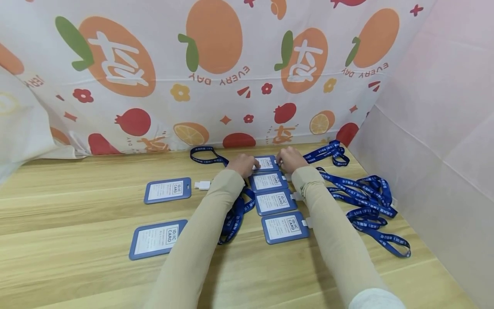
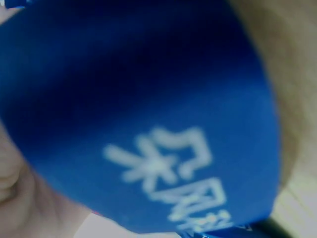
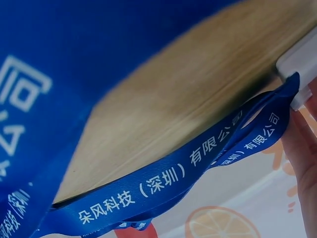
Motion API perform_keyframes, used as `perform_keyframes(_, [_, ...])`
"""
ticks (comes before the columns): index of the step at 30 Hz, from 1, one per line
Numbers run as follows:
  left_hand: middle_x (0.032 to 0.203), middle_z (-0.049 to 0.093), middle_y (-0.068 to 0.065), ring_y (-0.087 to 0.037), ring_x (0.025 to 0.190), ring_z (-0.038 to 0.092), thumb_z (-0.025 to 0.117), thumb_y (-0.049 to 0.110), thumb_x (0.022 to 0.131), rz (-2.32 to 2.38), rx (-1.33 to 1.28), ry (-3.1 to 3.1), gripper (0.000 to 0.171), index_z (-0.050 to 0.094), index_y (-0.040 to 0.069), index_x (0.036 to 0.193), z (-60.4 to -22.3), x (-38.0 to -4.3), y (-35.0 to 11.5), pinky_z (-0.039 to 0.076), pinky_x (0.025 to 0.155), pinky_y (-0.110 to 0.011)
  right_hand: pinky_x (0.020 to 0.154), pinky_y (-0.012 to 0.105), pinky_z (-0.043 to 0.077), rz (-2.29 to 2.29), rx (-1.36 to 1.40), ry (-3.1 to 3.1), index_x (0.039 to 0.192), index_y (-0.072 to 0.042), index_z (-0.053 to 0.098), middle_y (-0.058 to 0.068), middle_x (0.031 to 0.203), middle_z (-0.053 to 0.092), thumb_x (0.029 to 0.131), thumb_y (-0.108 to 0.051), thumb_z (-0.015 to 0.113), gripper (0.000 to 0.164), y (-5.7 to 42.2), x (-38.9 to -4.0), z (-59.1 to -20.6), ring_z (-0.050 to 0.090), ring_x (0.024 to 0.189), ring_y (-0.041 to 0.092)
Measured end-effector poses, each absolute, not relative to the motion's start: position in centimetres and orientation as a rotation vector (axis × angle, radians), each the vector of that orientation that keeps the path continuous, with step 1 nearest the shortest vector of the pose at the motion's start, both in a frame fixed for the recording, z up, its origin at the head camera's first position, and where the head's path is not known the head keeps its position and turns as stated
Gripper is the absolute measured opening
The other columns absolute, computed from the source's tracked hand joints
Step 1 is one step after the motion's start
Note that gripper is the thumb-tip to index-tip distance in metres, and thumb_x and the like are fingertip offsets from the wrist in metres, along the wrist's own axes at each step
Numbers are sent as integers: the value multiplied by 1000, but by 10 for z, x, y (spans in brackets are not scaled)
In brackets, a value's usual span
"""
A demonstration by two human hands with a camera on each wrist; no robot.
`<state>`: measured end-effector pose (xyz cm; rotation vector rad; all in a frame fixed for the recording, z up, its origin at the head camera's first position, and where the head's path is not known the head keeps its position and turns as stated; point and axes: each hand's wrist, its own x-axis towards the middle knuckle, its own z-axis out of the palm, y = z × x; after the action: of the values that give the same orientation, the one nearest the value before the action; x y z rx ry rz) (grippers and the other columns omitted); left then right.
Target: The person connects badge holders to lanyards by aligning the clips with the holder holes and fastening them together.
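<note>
At the far end of a column of blue ID card holders, my left hand (image 1: 242, 165) grips the left edge of the top card holder (image 1: 265, 163). My right hand (image 1: 291, 159) is at that holder's right end, its fingers pinching the white clip (image 3: 299, 69) of a blue lanyard (image 3: 148, 186). The lanyard runs from the clip in the right wrist view. A blue strap (image 2: 148, 99) with white lettering fills most of the left wrist view and hides most of the left hand (image 2: 29, 203). Below the top holder lie further card holders (image 1: 268, 182) with white clips.
Two separate card holders (image 1: 168, 190) (image 1: 156, 240) lie on the left, with a white clip (image 1: 202, 185) near the upper one. Blue lanyards (image 1: 362, 189) spread along the right of the wooden table (image 1: 77, 223). Another lanyard (image 1: 231, 223) lies between the forearms. A fruit-print cloth (image 1: 162, 120) hangs behind.
</note>
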<state>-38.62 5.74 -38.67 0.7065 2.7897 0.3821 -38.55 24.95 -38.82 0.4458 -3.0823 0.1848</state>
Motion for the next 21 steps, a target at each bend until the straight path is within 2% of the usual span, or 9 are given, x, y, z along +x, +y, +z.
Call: perform_keyframes(21, [140, 59, -12, -27, 116, 53, 59, 3, 102, 330, 732, 2817, 36, 70, 17, 132, -385, -384, 58, 45, 106, -43, 96, 40, 53, 222, 388, -3090, 108, -1, 78, 15, 116, 72, 89, 11, 67, 25, 248, -383, -386, 67, 109, 30])
